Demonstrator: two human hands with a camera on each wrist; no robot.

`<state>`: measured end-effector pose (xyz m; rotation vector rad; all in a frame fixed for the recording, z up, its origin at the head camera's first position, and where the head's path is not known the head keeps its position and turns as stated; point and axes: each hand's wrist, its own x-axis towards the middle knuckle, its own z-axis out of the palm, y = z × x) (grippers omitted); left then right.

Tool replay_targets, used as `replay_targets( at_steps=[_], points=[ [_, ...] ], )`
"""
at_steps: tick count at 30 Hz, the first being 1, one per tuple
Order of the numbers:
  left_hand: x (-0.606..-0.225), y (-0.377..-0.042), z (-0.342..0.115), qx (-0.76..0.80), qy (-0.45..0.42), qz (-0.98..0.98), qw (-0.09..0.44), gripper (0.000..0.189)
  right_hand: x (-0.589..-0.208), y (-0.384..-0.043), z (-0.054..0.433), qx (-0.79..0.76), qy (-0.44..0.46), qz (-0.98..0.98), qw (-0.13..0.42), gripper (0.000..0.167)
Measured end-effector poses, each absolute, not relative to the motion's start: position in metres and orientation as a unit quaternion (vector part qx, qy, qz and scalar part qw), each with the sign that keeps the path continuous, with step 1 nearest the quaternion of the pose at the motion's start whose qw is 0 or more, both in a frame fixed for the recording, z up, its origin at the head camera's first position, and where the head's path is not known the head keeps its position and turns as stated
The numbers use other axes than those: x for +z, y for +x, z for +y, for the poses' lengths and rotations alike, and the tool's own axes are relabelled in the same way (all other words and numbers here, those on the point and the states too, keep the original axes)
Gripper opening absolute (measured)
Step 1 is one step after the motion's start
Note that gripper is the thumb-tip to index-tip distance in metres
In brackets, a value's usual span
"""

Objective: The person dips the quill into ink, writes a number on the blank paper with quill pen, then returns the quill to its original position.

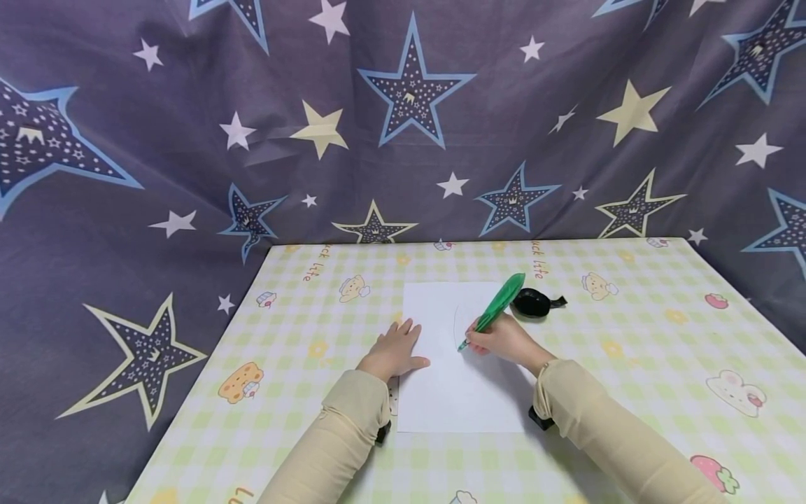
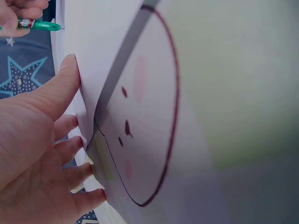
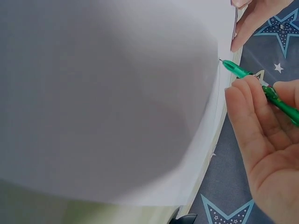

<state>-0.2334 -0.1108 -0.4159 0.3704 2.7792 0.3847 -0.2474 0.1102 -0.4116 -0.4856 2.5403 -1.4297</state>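
Observation:
A white sheet of paper (image 1: 453,406) lies on the table, with one thin curved line drawn on its upper half. My right hand (image 1: 504,339) pinches a green pen (image 1: 500,302) that has a wide, leaf-shaped top. The pen's tip meets the paper at the lower end of that line. In the right wrist view, the thumb and fingers hold the pen (image 3: 238,70) near its lower part. My left hand (image 1: 393,351) rests at the sheet's left edge with its fingers spread, and its thumb (image 2: 65,86) lies on the paper.
A black rounded object (image 1: 532,303) with a short tail sits just right of the sheet's top corner. The table has a green checked cover (image 1: 302,420) with cartoon prints. A dark star-patterned cloth (image 1: 441,168) hangs behind the table's far edge.

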Motion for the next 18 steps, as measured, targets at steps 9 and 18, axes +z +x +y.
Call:
replay_targets(
  at_steps=[9, 18],
  points=[
    [-0.4154, -0.2336, -0.1112, 0.135, 0.131, 0.969, 0.158, 0.071, -0.4095, -0.2420, 0.1117, -0.477, -0.162, 0.858, 0.097, 0.011],
    [-0.4147, -0.2328, -0.1118, 0.140, 0.135, 0.967, 0.161, 0.071, -0.4086, -0.2386, 0.1138, -0.478, -0.167, 0.856, 0.102, 0.011]
  ],
)
